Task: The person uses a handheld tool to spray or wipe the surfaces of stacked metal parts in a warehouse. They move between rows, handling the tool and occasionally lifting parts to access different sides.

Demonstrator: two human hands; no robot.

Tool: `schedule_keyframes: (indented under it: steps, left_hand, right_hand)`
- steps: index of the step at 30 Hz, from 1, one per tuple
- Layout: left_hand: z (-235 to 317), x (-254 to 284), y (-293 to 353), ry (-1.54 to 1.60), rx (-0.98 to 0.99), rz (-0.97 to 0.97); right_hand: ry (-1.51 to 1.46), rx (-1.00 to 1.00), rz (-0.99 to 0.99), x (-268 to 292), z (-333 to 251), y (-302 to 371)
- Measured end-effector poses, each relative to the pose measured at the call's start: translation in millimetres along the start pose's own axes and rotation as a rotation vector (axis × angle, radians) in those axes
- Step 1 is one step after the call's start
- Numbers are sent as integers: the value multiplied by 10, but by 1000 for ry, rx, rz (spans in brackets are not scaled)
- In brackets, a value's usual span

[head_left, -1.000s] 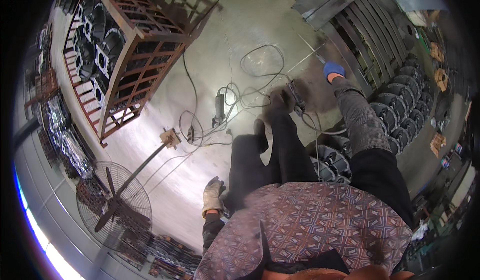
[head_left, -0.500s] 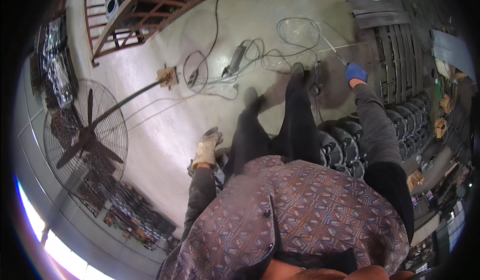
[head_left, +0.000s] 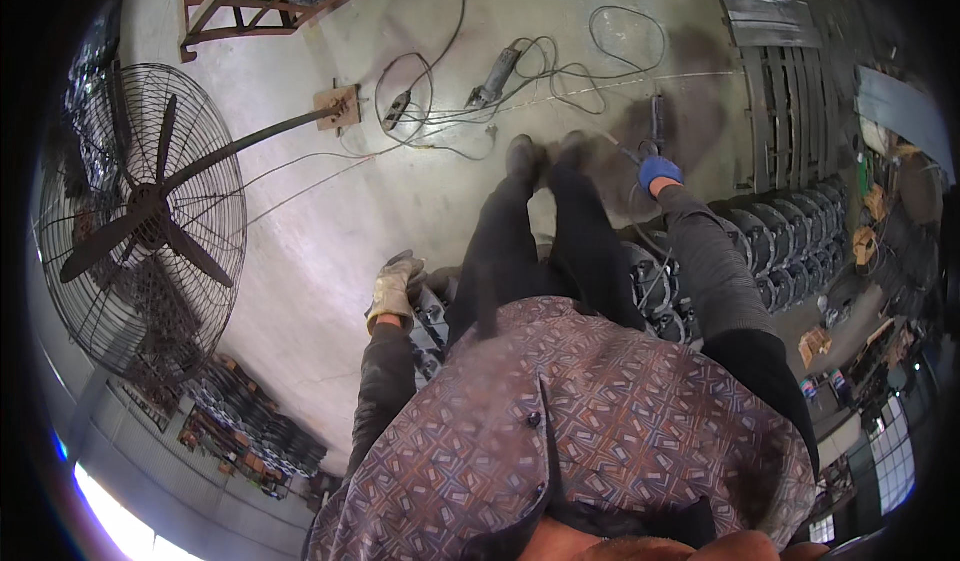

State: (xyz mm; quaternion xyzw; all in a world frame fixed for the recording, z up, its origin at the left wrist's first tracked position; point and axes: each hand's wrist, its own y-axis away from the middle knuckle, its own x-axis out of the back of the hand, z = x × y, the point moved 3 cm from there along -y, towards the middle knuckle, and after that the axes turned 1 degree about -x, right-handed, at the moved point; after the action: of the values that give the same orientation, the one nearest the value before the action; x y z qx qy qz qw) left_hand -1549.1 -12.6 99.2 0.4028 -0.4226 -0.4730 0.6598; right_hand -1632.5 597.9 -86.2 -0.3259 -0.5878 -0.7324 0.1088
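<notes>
Thin rod tool above the floor, near end in the blue-gloved right grip, closed round it. Dark power tool just beyond. Tan-gloved left grip half-curled; can't tell if it holds anything.

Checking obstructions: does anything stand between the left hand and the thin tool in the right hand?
Yes: in this view, the person's left leg and right leg stand between the left hand and the thin tool.
</notes>
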Motion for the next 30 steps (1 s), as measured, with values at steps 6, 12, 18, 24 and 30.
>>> schedule_keyframes:
  steps: [6,12,18,24,30]
  left_hand:
    - [-288,152,89,-1,68,-50]
    - [-321,390,191,-232,-111,-7]
    - [-468,834,-5,-277,-116,-45]
    - [-287,1415,-324,-195,-134,-73]
    - [126,2216,-879,-311,-107,-88]
  right_hand:
    - [74,316,-16,-313,-288,243]
    - [-201,-426,220,-494,757,278]
    - [155,329,116,-967,-117,977]
    - [-46,33,138,-1070,-633,1049]
    - [-49,256,110,-1383,-2240,1607]
